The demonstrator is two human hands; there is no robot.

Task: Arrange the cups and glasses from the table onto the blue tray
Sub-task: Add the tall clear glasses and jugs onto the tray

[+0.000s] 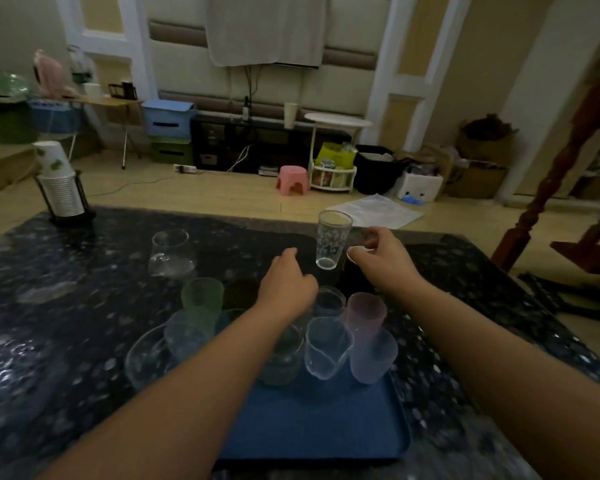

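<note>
The tall clear patterned drinking glass (333, 240) stands upright on the dark speckled table, just beyond the far end of the blue plastic tray (312, 420), between both hands. The left hand (286, 284) hovers beside it, fingers loosely curled, holding nothing. The right hand (378, 252) seems to pinch something small and pale (too blurred to identify). The glass is likely rigid, smooth and breakable, so wrapping its mid-wall seems safest.

Dim indoor light, soft picture.
Pale glints speckle the dark worktop (66, 306); forearms and nearer cups blur; walls bow at 3 and 9 o'clock.
</note>
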